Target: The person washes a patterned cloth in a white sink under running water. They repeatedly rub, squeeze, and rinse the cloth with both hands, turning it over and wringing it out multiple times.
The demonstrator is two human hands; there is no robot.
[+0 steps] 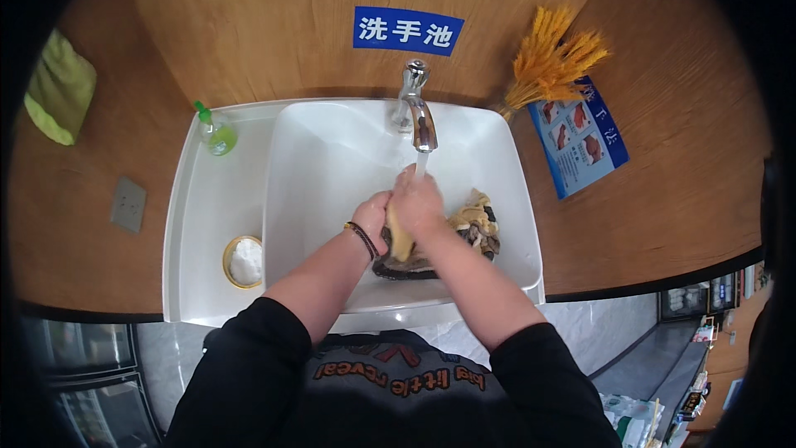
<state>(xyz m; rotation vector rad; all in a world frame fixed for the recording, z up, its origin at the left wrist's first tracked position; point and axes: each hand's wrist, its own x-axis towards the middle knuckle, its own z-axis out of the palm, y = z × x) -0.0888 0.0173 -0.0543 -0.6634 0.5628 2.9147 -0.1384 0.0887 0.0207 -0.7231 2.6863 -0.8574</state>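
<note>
My left hand [372, 217] and my right hand [419, 201] are close together in a white sink [311, 174]. Water [421, 164] runs from the chrome faucet [423, 126] onto my right hand. Both hands are closed around a limp, wet, tan and dark piece [402, 242], which looks like tripe. Its dark edge hangs toward the sink's near side. Beside my right wrist lies a crumpled heap [477, 224] of similar tan, dark and whitish material; whether it joins the held piece is hidden by my forearm. My fingertips are partly hidden.
On the left counter stand a green-topped bottle [218, 138] and a bowl of white powder [245, 262]. A yellow-green cloth [62, 87] hangs at left. Dried yellow stalks [551, 62] and a blue poster [580, 141] are at right. A blue sign [406, 31] is above the faucet.
</note>
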